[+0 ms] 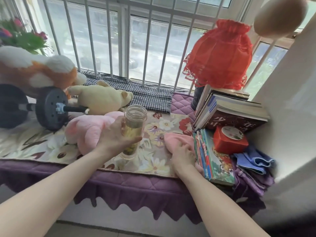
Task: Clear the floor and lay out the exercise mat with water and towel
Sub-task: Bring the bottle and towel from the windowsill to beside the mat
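A clear glass bottle (pixel 135 120) with yellowish liquid and no lid stands upright on the flowered cover (pixel 159 159) of the window seat. My left hand (pixel 116 135) is wrapped around its middle. A folded pink towel (pixel 177 139) lies to the right of the bottle, against some picture books. My right hand (pixel 183 154) rests on the towel with fingers closed on its cloth. No exercise mat is in view.
A black dumbbell (pixel 49 110) and several plush toys, one pink (pixel 85 132), lie at the left. A red lamp (pixel 220 55), stacked books (pixel 236 113), a red tin (pixel 230 140) and blue cloths (pixel 254 161) crowd the right. White window bars stand behind. Grey floor tiles show below.
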